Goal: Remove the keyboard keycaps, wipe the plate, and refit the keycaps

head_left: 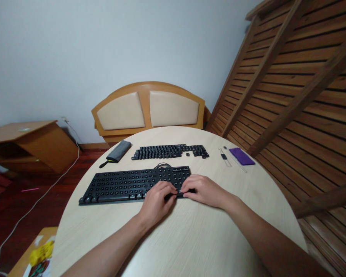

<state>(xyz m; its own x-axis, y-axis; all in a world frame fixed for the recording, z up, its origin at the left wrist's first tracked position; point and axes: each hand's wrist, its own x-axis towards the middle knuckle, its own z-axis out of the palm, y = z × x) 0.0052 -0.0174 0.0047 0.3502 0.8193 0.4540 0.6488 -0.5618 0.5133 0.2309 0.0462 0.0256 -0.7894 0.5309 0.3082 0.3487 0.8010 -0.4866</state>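
Observation:
A black keyboard (119, 184) with most of its keycaps off lies on the round table, and a few keycaps show along its front row. My left hand (159, 198) rests over its front right part, fingers curled and thumb drawn in toward the fingertips. From the other side, my right hand (203, 188) meets the keyboard's right end with fingers and thumb closed together. The fingertips of both hands nearly touch at the number pad. Whatever they pinch is too small or hidden to make out. Behind the keyboard, rows of loose black keycaps (158, 151) are laid out.
A single keycap (188, 154) sits apart. At right lie a wire keycap puller (224, 157), a thin stick-like tool (238, 161) and a purple cloth (242, 156). A grey folded cloth or pouch (119, 151) lies at left. A coiled cable (163, 165) is behind the keyboard.

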